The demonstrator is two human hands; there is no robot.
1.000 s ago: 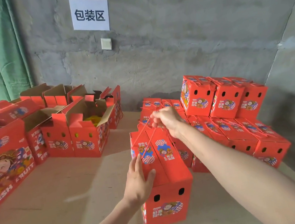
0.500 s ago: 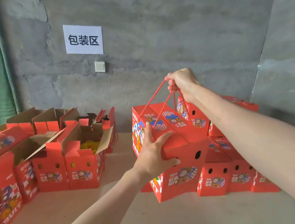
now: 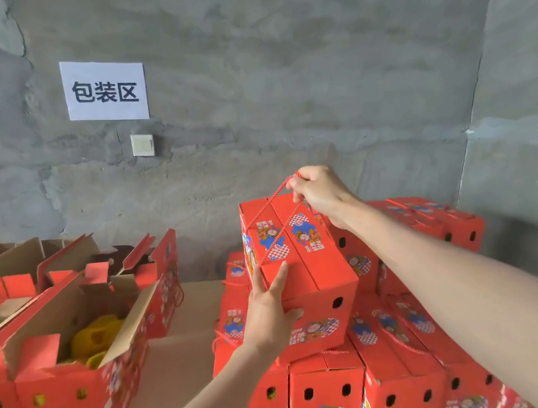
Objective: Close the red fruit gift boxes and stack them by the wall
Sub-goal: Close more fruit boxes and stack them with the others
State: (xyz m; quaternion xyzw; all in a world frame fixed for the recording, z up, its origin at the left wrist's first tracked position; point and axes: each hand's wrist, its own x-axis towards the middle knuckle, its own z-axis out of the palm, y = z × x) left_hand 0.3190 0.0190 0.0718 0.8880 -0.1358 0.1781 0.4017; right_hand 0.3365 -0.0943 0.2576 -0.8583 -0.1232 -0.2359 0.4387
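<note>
Our right hand (image 3: 323, 192) is raised near the middle of the view, fingers curled and pinching the red rope handle (image 3: 276, 193), the back of the hand turned towards us and the wrist bent slightly down. Its bare forearm runs in from the lower right corner. Our left hand (image 3: 269, 311) sits lower, fingers straight and together along the top of the closed box (image 3: 318, 266), thumb spread across its near face. That forearm reaches up bare from the bottom edge.
</note>
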